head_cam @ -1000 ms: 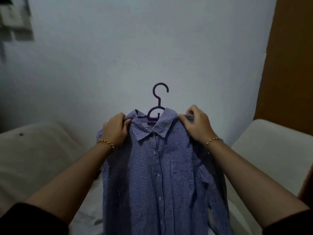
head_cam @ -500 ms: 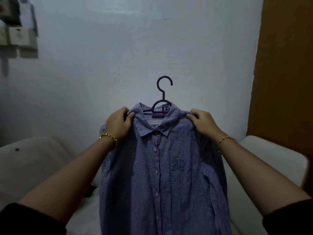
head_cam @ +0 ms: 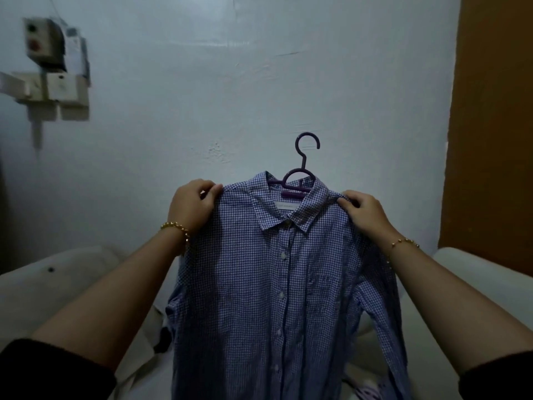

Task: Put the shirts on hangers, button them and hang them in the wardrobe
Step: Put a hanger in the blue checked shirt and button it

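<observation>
The left hand (head_cam: 191, 207) pinches one shoulder of the shirt (head_cam: 277, 284) and the right hand (head_cam: 364, 215) grips the other, holding it up before the wall (head_cam: 230, 82). The shirt sits buttoned on a purple hanger (head_cam: 300, 174), whose hook rises above the collar. Pale cushions (head_cam: 57, 284) flank the shirt below.

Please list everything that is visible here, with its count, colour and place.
Checked button shirt: one, blue and white, centre, held up.
Plastic hanger: one, purple, inside the shirt collar, hook free.
Painted wall: one, pale, behind.
Wooden panel: one, brown, far right.
Blurred wall box: one, grey, upper left.
Cushioned seating: count unclear, cream, lower left and right.
Bead bracelets: two, gold, one per wrist.
Left hand: one, grips one shirt shoulder.
Right hand: one, grips the other shoulder.
</observation>
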